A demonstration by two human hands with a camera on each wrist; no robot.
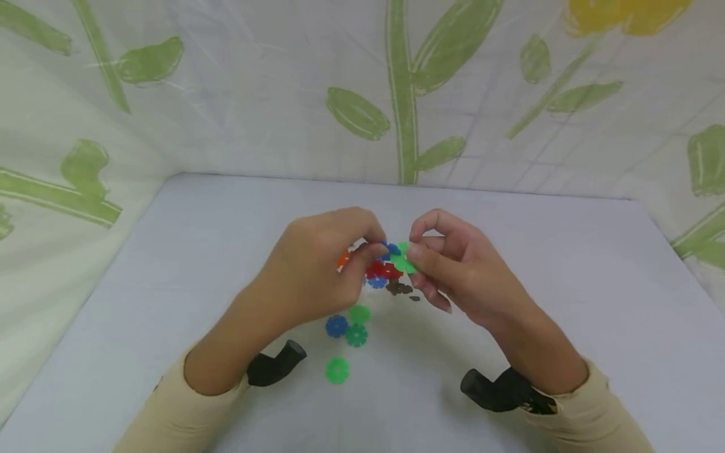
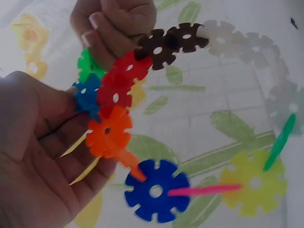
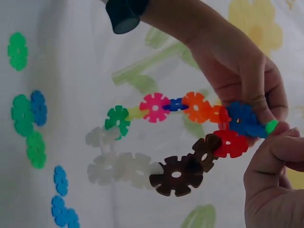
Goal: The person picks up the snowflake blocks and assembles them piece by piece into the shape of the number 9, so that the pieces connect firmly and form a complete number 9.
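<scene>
A chain of notched plastic snowflake discs hangs as a loop below the hands. Through it run red discs (image 3: 230, 143), brown discs (image 3: 176, 175), clear discs (image 3: 107, 167), a pink disc (image 3: 155, 107) and orange discs (image 3: 195, 107). My left hand (image 1: 317, 264) pinches the blue discs (image 3: 241, 118) joined at the red and orange end. Thumb and fingers of my right hand (image 1: 461, 264) pinch a light green disc (image 1: 403, 260), which meets the blue ones at their edge. In the left wrist view the green disc (image 2: 88, 66) is partly covered by blue.
On the white table (image 1: 226, 207) below lie loose discs: a light green disc (image 1: 359, 313), a blue disc (image 1: 337, 326), a darker green disc (image 1: 357, 335) and another light green disc (image 1: 337, 371). More blue discs (image 3: 60, 180) lie nearby. A leaf-patterned curtain (image 1: 255, 113) stands behind.
</scene>
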